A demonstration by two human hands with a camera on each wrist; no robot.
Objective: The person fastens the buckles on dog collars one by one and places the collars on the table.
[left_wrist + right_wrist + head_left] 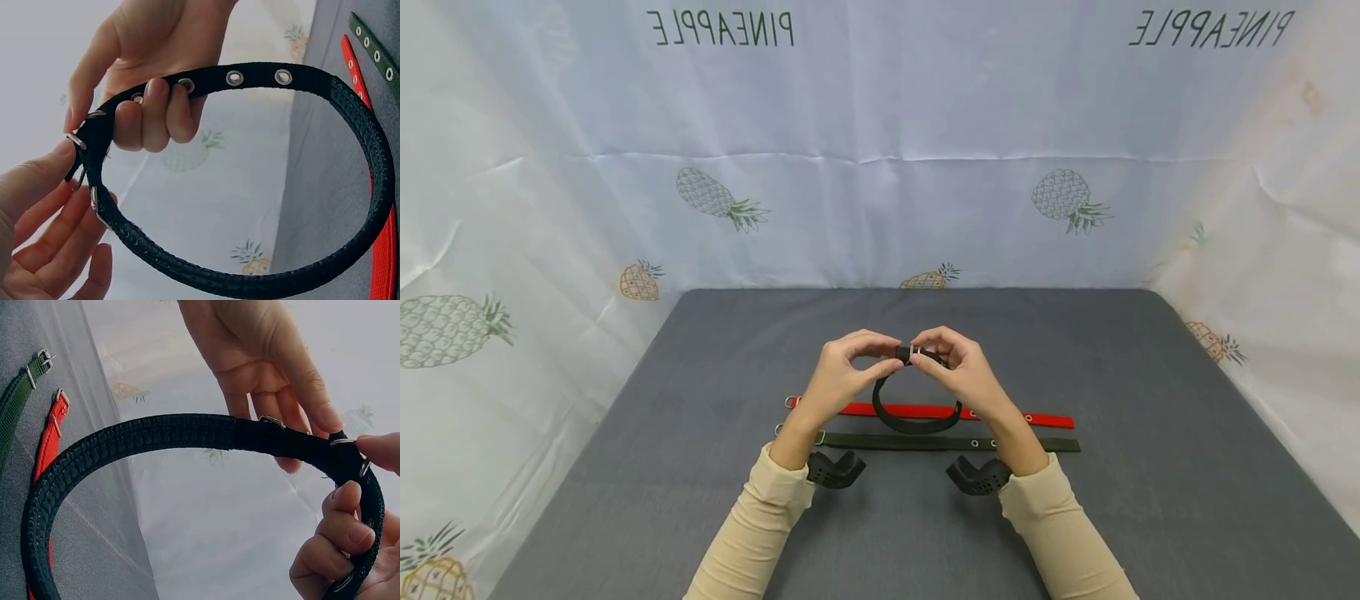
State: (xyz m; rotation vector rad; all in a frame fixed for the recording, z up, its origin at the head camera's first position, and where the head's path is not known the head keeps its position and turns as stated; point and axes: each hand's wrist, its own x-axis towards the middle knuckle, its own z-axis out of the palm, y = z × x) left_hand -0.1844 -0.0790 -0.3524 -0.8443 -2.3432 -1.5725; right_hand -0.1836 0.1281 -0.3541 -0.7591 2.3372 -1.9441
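A black collar [917,427] is bent into a loop above the table, held up between both hands. My left hand [844,375] pinches it by the buckle end, thumb on the near side and fingers behind. My right hand [958,367] grips the strap where it meets the metal buckle [344,442], its thumb and forefinger at the metal and the other fingers curled round the eyelet part. Metal eyelets [234,78] show along the strap in the left wrist view. Part of the strap end is hidden by the fingers.
Behind and below the loop, a red collar [925,411] and a dark green collar [895,442] lie stretched out, roughly parallel, on the grey table [700,500]. A white curtain [865,108] with pineapple prints hangs round the table's back and sides.
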